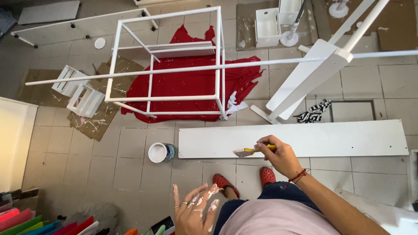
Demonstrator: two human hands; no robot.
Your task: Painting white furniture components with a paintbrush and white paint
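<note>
Your right hand (pixel 278 154) pinches a yellow-handled brush (pixel 249 151), its bristles resting on the near edge of the long white board (pixel 331 138) that lies flat on the tiled floor (pixel 109 161). Your left hand (pixel 196 211) hangs free with fingers spread, holding nothing and smeared with white paint. The open paint can (pixel 161 152) stands on the floor just beside the board's left end. Your red shoes (pixel 266 175) are close to the board's near edge, so a step forward could smudge wet paint, and a careless swing could tip the can.
</note>
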